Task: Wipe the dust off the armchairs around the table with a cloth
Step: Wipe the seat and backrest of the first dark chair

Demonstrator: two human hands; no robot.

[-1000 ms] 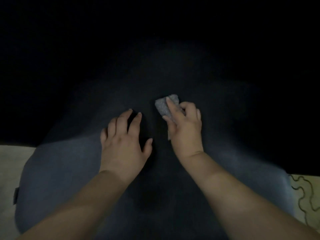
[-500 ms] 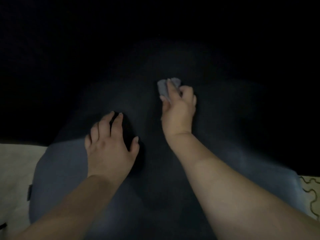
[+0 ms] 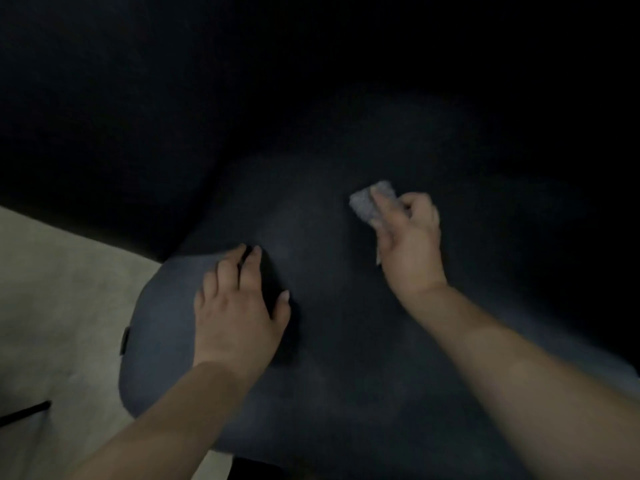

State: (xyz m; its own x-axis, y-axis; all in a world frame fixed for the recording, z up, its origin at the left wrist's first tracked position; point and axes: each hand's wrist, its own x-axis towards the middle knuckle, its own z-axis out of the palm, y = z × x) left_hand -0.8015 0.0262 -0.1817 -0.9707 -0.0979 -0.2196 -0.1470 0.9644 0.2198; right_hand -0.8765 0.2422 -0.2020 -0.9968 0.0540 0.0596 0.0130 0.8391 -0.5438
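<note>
A dark blue armchair (image 3: 332, 341) fills most of the dim view, and its far part fades into darkness. My right hand (image 3: 410, 242) grips a small grey cloth (image 3: 369, 202) and holds it against the upholstery at centre right. My left hand (image 3: 239, 306) rests flat on the armchair's left part with its fingers spread.
Pale floor (image 3: 62, 306) shows at the left beside the armchair. A thin dark strip (image 3: 24, 412) lies on it near the lower left edge. A small dark tag (image 3: 124, 339) sits on the armchair's left side.
My right hand has carried the cloth farther out and then to the right over the upholstery. My left hand stayed planted while the view swung, exposing more floor on the left.
</note>
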